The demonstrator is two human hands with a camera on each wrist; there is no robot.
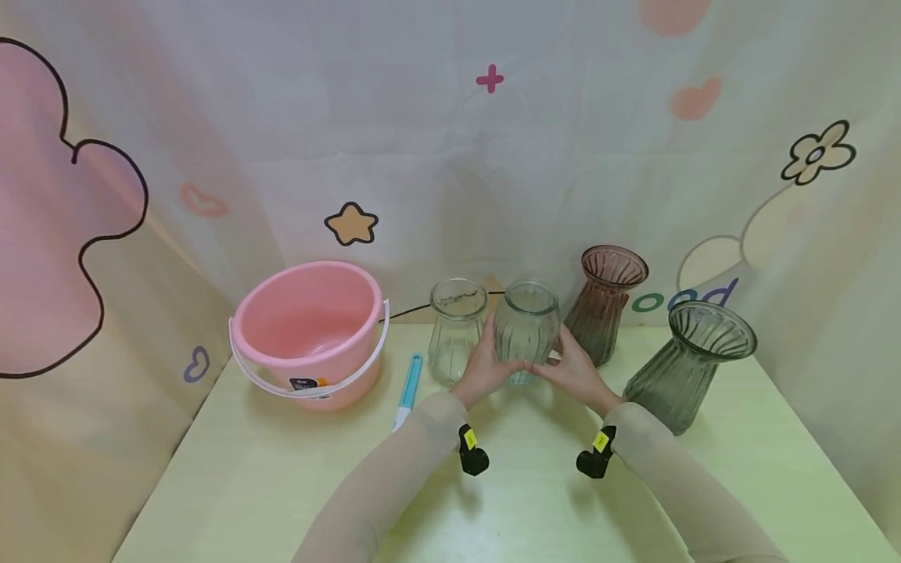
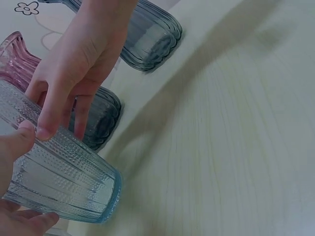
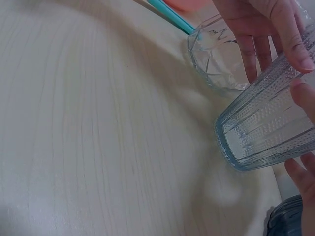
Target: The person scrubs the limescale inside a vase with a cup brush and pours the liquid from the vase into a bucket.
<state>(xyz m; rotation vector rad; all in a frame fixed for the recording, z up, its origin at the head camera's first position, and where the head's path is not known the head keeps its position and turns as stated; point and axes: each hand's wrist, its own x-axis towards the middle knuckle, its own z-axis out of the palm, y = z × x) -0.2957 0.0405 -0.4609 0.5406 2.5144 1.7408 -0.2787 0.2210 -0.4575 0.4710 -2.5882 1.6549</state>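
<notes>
My left hand (image 1: 487, 366) and right hand (image 1: 579, 371) hold a clear, bluish ribbed glass vase (image 1: 526, 332) between them from both sides. Their thumbs nearly meet at its front. Dotted texture covers the vase wall in the left wrist view, where the right hand (image 2: 81, 59) grips its far side. From the right wrist view, the left hand (image 3: 270, 24) curls round the other side. Whether the vase's base touches the table cannot be told. Just left stands a second clear glass vase (image 1: 450, 356); to the right is a reddish-brown vase (image 1: 598, 320).
A grey-green flared vase (image 1: 676, 383) stands beyond my right wrist. At left sits a pink bucket (image 1: 317, 367) with a white handle. Between bucket and vases lies a blue-and-white handled tool (image 1: 411, 387), partly hidden by my left sleeve. A printed curtain (image 1: 422, 156) hangs behind the table.
</notes>
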